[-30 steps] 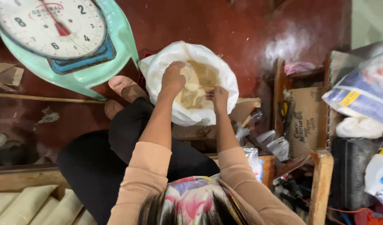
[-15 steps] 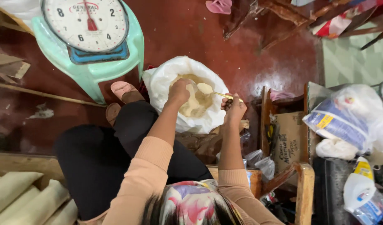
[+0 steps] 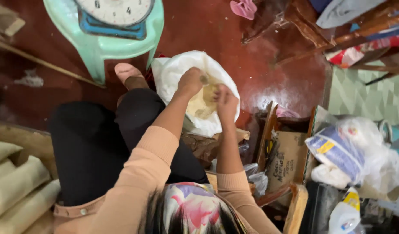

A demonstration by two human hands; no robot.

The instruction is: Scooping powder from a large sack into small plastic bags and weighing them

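A white plastic bag stands open on the dark red floor in front of me, with pale yellowish stuff inside. My left hand is curled at the bag's mouth, fingers closed on its upper rim. My right hand hovers over the right side of the opening with its fingers bent inward; what it holds is hidden. Both forearms reach out in peach sleeves. My black-trousered knee and bare foot lie just left of the bag.
A dial scale sits on a green plastic stool at top left, with a thin stick beside it. A cardboard box, plastic bags and a bottle crowd the right. Pale rolled bundles lie at left.
The view has shifted, sliding the scale toward the top. My hands have drawn closer together over the bag's mouth; the right one came in from the bag's right edge.
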